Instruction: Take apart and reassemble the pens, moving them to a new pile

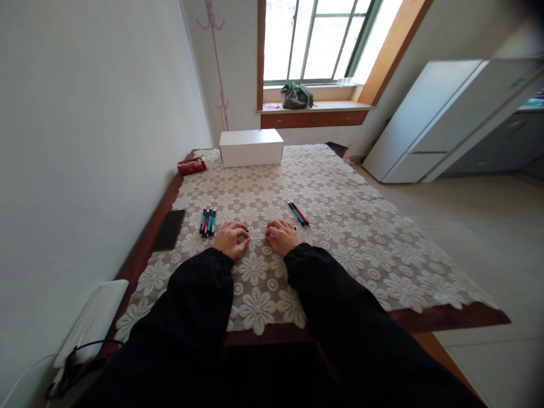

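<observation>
While clustered pens (208, 222) lie at ten o'clock, left hand (232, 239) pinches a thin white strand (257, 238) at the clock's centre; right hand (281, 237) pinches its other end. Likely light, bendy; hold near ends. Paired pens (298, 213), one o'clock.

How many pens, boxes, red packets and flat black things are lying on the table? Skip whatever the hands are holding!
Pens in the left bunch: 4
Pens in the right pair: 2
White box: 1
Red packet: 1
Flat black thing: 1
Total: 9
</observation>
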`<act>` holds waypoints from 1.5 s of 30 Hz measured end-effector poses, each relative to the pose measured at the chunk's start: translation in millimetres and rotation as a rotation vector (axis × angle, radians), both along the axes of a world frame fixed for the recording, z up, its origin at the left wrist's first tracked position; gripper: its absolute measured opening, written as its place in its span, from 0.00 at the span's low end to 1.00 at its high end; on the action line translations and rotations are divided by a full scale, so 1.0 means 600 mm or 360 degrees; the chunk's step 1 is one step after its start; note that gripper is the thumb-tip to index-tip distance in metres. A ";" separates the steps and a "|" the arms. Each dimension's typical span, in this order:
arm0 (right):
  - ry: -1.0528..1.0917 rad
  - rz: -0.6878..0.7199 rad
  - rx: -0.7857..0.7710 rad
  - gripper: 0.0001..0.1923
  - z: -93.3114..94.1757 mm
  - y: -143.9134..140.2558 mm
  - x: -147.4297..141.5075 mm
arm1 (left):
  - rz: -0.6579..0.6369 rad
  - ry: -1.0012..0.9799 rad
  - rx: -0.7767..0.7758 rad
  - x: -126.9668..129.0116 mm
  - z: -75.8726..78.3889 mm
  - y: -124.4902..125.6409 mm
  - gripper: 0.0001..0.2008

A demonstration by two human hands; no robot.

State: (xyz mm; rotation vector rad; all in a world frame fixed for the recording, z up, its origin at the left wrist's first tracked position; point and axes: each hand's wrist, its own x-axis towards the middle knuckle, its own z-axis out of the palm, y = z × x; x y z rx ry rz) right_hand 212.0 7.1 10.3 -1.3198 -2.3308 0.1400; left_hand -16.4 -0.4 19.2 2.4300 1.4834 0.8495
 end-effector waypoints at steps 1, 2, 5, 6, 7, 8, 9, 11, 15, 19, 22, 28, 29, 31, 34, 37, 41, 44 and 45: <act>-0.0006 -0.0008 0.0002 0.04 0.001 0.000 0.000 | 0.0009 0.0008 0.0005 -0.001 0.000 0.000 0.03; -0.0013 -0.0014 0.0006 0.04 0.001 0.000 0.001 | 0.0025 0.0014 0.0008 -0.002 -0.001 -0.001 0.03; -0.0026 -0.0040 0.0025 0.04 0.001 0.000 0.003 | 0.0076 0.0031 -0.0001 -0.003 -0.001 -0.002 0.03; -0.0028 -0.0049 0.0028 0.04 0.000 0.000 0.003 | 0.0083 0.0036 -0.0007 -0.004 -0.001 -0.002 0.03; -0.0030 -0.0057 0.0030 0.04 0.000 0.001 0.004 | 0.0087 0.0039 -0.0015 -0.004 -0.001 -0.002 0.03; -0.0031 -0.0064 0.0031 0.04 0.000 0.001 0.005 | 0.0086 0.0040 -0.0022 -0.004 -0.001 -0.002 0.03; -0.0033 -0.0070 0.0031 0.04 0.000 0.002 0.005 | 0.0087 0.0040 -0.0027 -0.004 -0.001 -0.002 0.03; -0.0036 -0.0072 0.0027 0.04 0.000 0.002 0.006 | 0.0088 0.0040 -0.0033 -0.003 -0.001 -0.002 0.03; -0.0052 -0.0028 0.0008 0.05 0.001 -0.001 0.005 | 0.0086 0.0047 -0.0032 -0.003 -0.001 -0.002 0.04; -0.0060 0.0008 -0.0007 0.05 0.001 -0.001 0.004 | 0.0095 0.0043 -0.0020 -0.002 -0.001 -0.003 0.03; -0.0061 -0.0032 -0.0008 0.04 0.003 -0.001 0.004 | 0.0085 0.0040 -0.0018 -0.002 0.000 -0.003 0.03; -0.0049 -0.0037 -0.0014 0.05 0.006 -0.002 0.005 | 0.0084 0.0043 -0.0034 -0.002 0.002 -0.003 0.02; -0.0047 -0.0034 -0.0016 0.05 0.007 -0.003 0.005 | 0.0085 0.0042 -0.0036 -0.002 0.002 -0.003 0.02; -0.0046 -0.0028 -0.0019 0.05 0.007 -0.003 0.005 | 0.0090 0.0036 -0.0038 -0.001 0.003 -0.004 0.02; -0.0049 -0.0032 -0.0022 0.05 0.008 -0.002 0.007 | 0.0102 0.0025 -0.0044 0.000 0.004 -0.004 0.01; -0.0044 -0.0048 -0.0024 0.06 0.007 0.000 0.008 | 0.0115 0.0014 -0.0057 0.000 0.005 -0.005 0.01; -0.0035 -0.0039 -0.0027 0.06 0.008 0.000 0.009 | 0.0116 0.0008 -0.0066 0.000 0.003 -0.004 0.02; -0.0040 -0.0009 -0.0034 0.06 0.007 -0.001 0.008 | 0.0111 0.0024 -0.0052 -0.001 0.001 -0.003 0.02; -0.0041 -0.0004 -0.0035 0.06 0.006 -0.001 0.008 | 0.0107 0.0030 -0.0046 -0.001 0.001 -0.002 0.02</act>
